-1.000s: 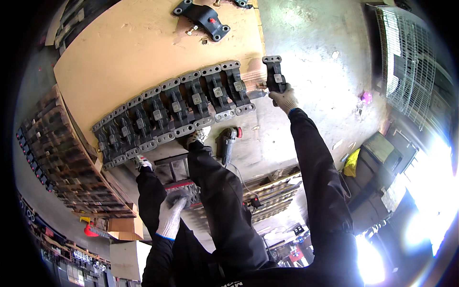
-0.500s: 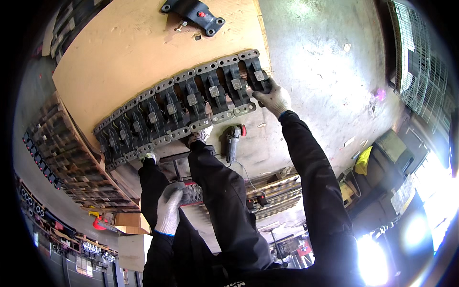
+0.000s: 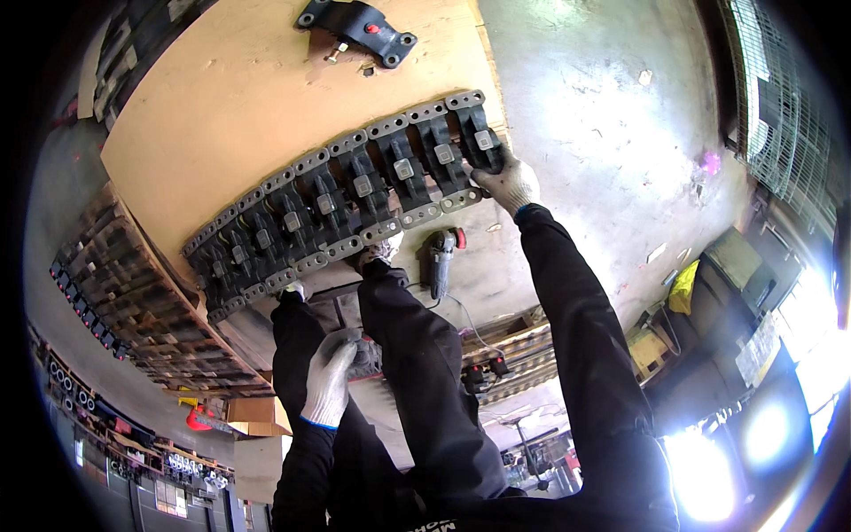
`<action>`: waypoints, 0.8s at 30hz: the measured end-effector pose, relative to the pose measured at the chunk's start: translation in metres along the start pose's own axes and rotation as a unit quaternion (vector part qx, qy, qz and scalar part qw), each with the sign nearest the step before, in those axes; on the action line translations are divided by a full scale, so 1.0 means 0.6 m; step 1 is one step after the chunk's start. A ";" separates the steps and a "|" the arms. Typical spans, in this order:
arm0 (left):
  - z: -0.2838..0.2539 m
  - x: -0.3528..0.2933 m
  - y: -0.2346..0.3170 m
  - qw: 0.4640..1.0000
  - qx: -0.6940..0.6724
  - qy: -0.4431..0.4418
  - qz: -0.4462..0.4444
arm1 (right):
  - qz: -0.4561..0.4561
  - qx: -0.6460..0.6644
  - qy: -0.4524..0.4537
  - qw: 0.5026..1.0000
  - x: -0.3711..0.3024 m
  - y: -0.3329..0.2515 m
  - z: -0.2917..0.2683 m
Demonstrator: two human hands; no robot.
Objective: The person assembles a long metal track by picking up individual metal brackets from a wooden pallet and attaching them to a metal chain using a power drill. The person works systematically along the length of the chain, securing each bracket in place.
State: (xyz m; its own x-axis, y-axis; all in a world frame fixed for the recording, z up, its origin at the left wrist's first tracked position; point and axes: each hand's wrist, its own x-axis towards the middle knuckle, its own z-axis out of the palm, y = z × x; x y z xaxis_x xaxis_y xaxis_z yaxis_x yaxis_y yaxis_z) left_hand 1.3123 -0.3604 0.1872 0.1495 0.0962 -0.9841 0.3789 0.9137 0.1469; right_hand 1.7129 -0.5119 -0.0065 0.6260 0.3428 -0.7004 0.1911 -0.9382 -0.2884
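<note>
A row of black metal brackets [image 3: 362,184] lies side by side along the near edge of a tan board, each with a drilled end plate and a square pad on its middle. At the row's right end, my gloved right hand [image 3: 511,183] grips the near end of the last bracket [image 3: 479,133], fingers around it. My gloved left hand [image 3: 331,376] hovers by my left leg, apart from the row. Its fingers look loosely extended, with nothing visible in them.
The tan board [image 3: 239,97] bears a separate black curved bracket [image 3: 362,31] with a bolt beside it. An angle grinder [image 3: 441,262] with a cord lies on the floor near my foot. Stacked wooden pallets [image 3: 151,293] stand at left, a wire cage [image 3: 789,124] at far right.
The view has shifted slightly, so the row sits a little farther right. My right hand stays on the end bracket. My left hand has moved slightly right.
</note>
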 end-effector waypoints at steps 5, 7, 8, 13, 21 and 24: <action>-0.047 -0.003 0.006 1.000 -0.017 0.016 0.011 | 0.008 0.005 -0.002 1.000 0.003 0.003 -0.002; -0.060 0.002 0.006 0.999 -0.024 0.027 0.003 | -0.007 0.011 -0.022 1.000 0.004 0.007 -0.004; -0.062 0.003 0.006 0.999 -0.026 0.019 0.007 | -0.014 0.014 -0.031 0.999 0.005 0.010 -0.007; -0.044 0.002 0.003 0.999 -0.043 -0.003 0.009 | 0.187 0.488 0.019 0.852 -0.050 0.041 0.002; -0.036 0.006 -0.003 0.997 -0.076 -0.028 -0.015 | 0.163 0.590 0.026 0.790 -0.085 0.044 0.090; -0.062 0.015 -0.011 0.995 -0.090 -0.031 -0.004 | 0.219 0.613 0.050 0.757 -0.077 0.038 0.099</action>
State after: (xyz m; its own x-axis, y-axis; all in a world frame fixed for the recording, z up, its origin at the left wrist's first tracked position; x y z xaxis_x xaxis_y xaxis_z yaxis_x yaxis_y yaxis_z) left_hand 1.2770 -0.3507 0.1737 0.2059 0.0687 -0.9761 0.2109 0.9710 0.1129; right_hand 1.6436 -0.5462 -0.0195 0.4925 -0.0511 -0.8688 -0.8588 -0.1905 -0.4756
